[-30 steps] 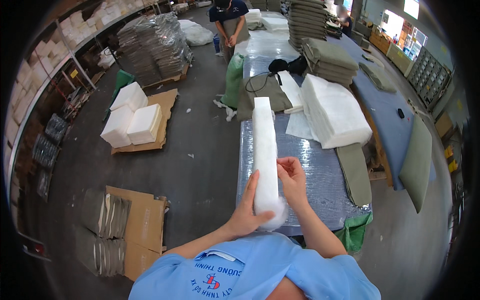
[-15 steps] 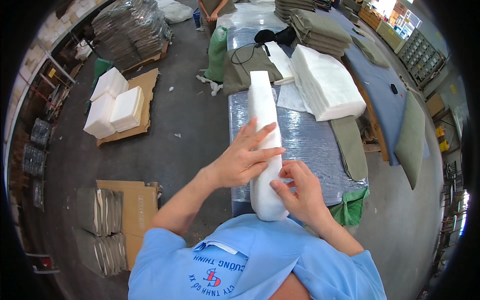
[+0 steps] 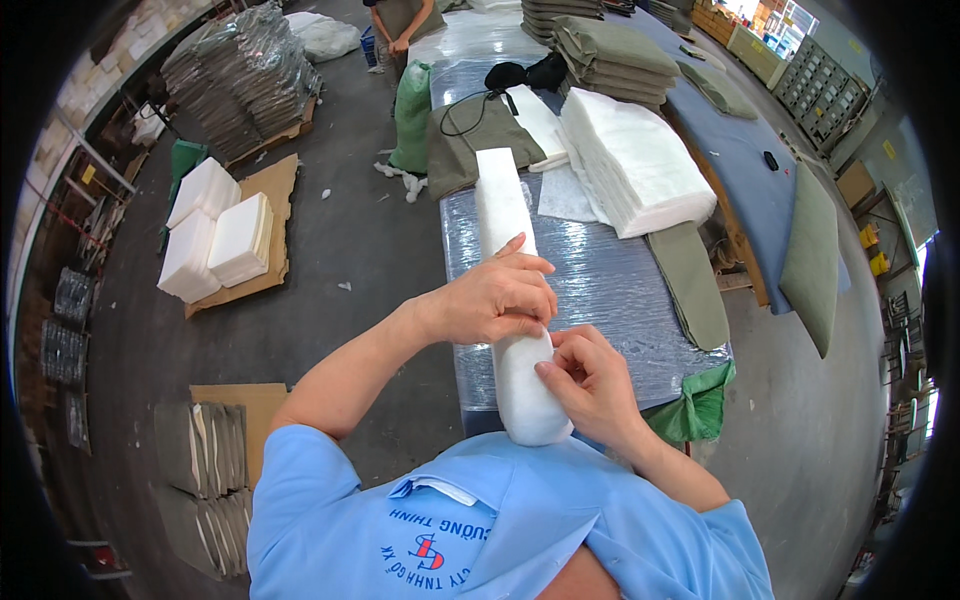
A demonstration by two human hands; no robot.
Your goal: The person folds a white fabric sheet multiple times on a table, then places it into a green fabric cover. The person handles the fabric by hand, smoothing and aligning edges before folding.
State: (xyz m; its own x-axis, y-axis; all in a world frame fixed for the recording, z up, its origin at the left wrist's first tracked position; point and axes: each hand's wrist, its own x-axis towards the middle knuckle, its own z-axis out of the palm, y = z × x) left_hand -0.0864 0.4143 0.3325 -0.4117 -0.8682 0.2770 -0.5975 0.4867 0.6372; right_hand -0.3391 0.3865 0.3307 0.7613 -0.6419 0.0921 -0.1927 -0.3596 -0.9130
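A long white piece of padding [image 3: 522, 385], with a fluffy surface and a rounded near end, lies lengthwise over the plastic-wrapped table and reaches back to my chest. Across its middle rests my left hand [image 3: 500, 295], fingers curled down and pinching at the padding's right edge. Lower on that same edge, my right hand [image 3: 590, 380] holds the padding between thumb and bent fingers. The two hands are close together, fingertips almost meeting. The padding's far end sticks out past my left hand, flat and squared off.
A stack of white batting sheets [image 3: 640, 165] and grey-green fabric covers [image 3: 690, 285] lie on the wrapped table [image 3: 590, 260]. White foam blocks [image 3: 240, 235] sit on cardboard at left. A green sack [image 3: 412, 120] stands beside the table, near another person [image 3: 400, 30]. Grey-green cushions [image 3: 810, 255] line the right.
My left hand has gone from spread fingers lying over the padding to curled fingers gripping its right edge. My right hand stays at the lower edge. The view has shifted slightly.
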